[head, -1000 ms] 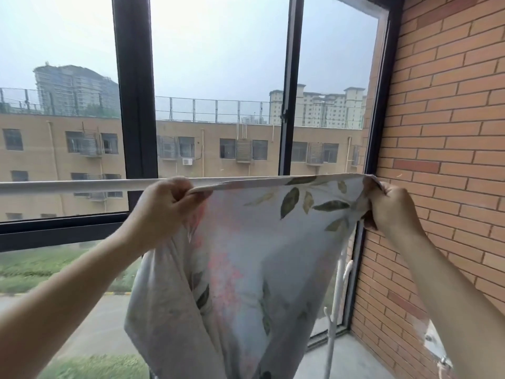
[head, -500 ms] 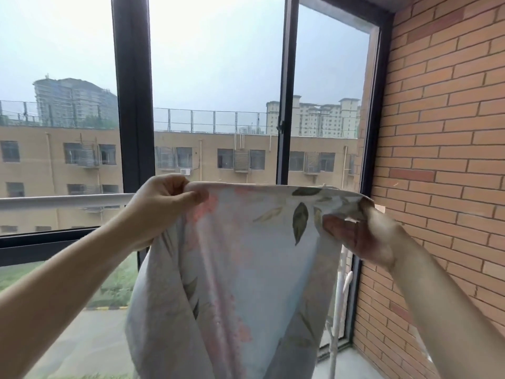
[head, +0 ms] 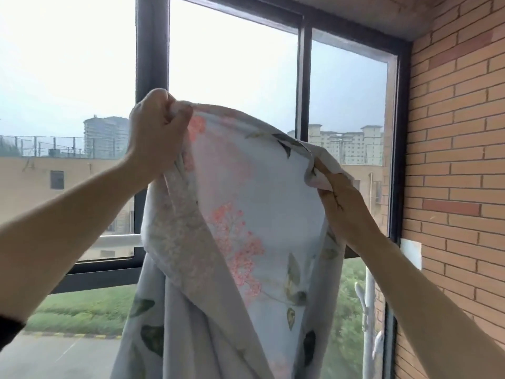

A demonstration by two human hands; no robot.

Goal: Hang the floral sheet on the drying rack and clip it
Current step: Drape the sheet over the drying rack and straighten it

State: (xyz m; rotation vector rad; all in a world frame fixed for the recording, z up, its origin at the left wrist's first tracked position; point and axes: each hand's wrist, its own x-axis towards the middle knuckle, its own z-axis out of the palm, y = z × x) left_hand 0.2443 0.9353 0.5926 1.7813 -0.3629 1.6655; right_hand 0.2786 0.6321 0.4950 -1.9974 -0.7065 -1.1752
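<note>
- Your left hand [head: 157, 129] is closed in a fist round a bunched corner of the floral sheet [head: 259, 214], knuckles towards you, held high in front of the dark window frame [head: 151, 50]
- Your right hand [head: 341, 198] grips the sheet's other top corner, fingers curled over a fold of cloth; it sits lower than the left and closer to the brick wall [head: 459, 160]
- The sheet's top edge arches between your two hands, highest by the left fist and sloping down to the right
- The printed side faces you: pink blossom sprays down the middle, green leaves along the right side and near the bottom
- Below the left hand the cloth twists into a thick fold showing a paler, speckled side, and the rest hangs straight down past the bottom of the view
- The drying rack's white rail [head: 117, 239] shows as a short horizontal stretch left of the sheet, well below both hands; the hanging cloth covers the rest of it, and you cannot tell whether cloth and rail touch
- A white upright post [head: 370, 310] of the rack stands at the right, between the sheet and the wall, under your right forearm
</note>
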